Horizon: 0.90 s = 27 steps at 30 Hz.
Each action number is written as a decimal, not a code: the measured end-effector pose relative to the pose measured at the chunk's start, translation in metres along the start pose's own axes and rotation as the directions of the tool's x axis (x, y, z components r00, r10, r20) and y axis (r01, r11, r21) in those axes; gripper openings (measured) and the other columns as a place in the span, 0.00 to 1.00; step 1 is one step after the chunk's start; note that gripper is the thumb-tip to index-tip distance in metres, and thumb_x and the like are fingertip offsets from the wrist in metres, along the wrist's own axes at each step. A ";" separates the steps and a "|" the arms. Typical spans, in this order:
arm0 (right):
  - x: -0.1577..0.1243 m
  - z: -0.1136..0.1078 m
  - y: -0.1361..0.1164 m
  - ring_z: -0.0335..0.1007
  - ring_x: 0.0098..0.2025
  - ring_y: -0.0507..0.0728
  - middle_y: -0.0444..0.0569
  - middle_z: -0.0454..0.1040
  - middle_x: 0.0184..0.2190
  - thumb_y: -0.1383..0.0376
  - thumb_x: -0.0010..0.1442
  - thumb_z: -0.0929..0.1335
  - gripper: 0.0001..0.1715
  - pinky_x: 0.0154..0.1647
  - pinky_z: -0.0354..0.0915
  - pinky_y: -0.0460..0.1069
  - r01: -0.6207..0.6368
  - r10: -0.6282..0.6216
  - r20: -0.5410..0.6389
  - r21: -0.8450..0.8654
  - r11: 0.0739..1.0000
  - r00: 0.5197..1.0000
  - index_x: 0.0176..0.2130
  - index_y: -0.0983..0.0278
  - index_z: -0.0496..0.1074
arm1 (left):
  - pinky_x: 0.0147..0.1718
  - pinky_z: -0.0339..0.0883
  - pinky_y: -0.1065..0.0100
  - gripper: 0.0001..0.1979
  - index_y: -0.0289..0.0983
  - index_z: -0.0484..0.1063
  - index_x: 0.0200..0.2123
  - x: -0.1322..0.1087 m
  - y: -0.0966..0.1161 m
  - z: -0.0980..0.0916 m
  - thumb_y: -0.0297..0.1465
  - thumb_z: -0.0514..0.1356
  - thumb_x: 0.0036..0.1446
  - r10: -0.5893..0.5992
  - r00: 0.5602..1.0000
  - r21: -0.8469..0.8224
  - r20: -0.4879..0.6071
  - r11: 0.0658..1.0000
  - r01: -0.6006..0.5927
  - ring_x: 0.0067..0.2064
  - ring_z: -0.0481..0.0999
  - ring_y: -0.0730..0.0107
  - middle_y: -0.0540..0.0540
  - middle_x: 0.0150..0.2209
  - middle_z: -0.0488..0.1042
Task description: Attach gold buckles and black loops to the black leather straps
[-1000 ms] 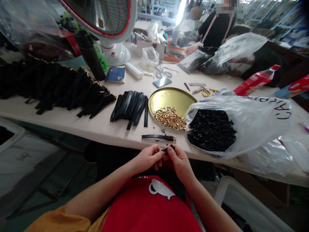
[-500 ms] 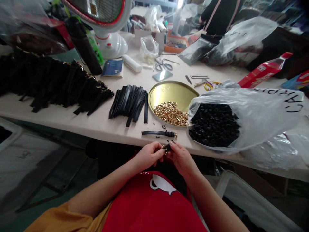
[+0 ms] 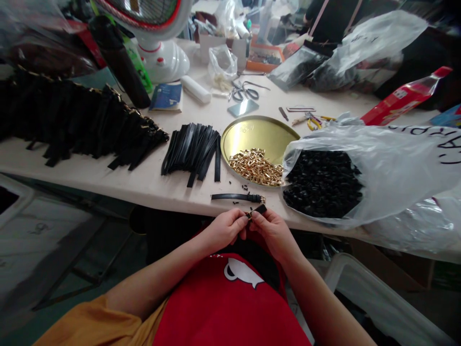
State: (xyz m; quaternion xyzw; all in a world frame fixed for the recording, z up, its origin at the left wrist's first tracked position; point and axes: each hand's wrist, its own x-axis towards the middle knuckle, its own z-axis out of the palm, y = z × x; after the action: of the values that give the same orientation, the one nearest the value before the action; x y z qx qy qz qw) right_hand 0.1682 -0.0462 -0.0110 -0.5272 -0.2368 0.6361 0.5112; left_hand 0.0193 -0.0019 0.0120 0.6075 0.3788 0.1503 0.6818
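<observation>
**Part-finished lot**

Left hand, right hand: fingers pinched narrowly on a short black strip with gold metal, at the near table edge. Apparently done: gold-trimmed strap pile, left; one buckled strap, just beyond. Apparently outstanding: plain strap stack and loose gold fittings, which lay farther.

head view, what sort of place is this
Probably a workshop or small factory for strap goods: stacked black straps, a gold tray of gold-coloured pieces, and a plastic bag full of small black parts.
</observation>
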 end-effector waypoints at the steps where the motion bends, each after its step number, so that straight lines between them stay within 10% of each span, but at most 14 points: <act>1: 0.000 0.000 0.002 0.62 0.24 0.48 0.40 0.68 0.21 0.58 0.47 0.71 0.13 0.28 0.61 0.45 0.002 -0.002 0.000 -0.014 1.000 1.000 0.29 0.64 0.69 | 0.14 0.51 0.78 0.13 0.35 0.62 0.30 0.000 0.000 0.001 0.39 0.48 0.58 -0.001 1.000 -0.010 -0.007 1.000 0.001 0.16 0.58 0.83 0.53 0.21 0.66; 9: -0.003 0.003 0.003 0.67 0.23 0.50 0.41 0.70 0.23 0.59 0.52 0.68 0.11 0.30 0.62 0.48 -0.086 0.066 0.225 0.080 0.993 0.972 0.32 0.63 0.67 | 0.18 0.54 0.77 0.09 0.34 0.63 0.31 -0.005 0.003 0.001 0.33 0.47 0.56 -0.058 0.998 -0.095 0.007 0.994 0.058 0.18 0.60 0.81 0.51 0.23 0.68; 16: 0.000 -0.001 0.006 0.65 0.24 0.48 0.39 0.70 0.24 0.62 0.46 0.72 0.12 0.28 0.60 0.45 -0.019 0.015 0.071 0.047 0.999 0.997 0.30 0.62 0.66 | 0.19 0.56 0.76 0.08 0.33 0.64 0.33 -0.007 0.003 0.000 0.30 0.48 0.55 -0.078 0.997 -0.036 0.014 0.996 0.079 0.20 0.62 0.80 0.49 0.27 0.71; 27: -0.006 0.002 0.014 0.64 0.23 0.49 0.40 0.69 0.21 0.61 0.49 0.70 0.11 0.29 0.61 0.46 -0.053 0.044 0.143 0.061 0.997 0.989 0.32 0.63 0.68 | 0.23 0.60 0.75 0.06 0.33 0.63 0.32 -0.007 -0.003 0.003 0.30 0.52 0.53 -0.072 0.997 -0.085 -0.028 0.994 0.069 0.21 0.66 0.80 0.49 0.28 0.72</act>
State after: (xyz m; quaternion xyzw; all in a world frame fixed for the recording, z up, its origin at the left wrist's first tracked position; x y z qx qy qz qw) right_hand 0.1605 -0.0558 -0.0194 -0.4693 -0.2389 0.6915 0.4945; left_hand 0.0162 -0.0089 0.0116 0.5623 0.4038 0.1512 0.7056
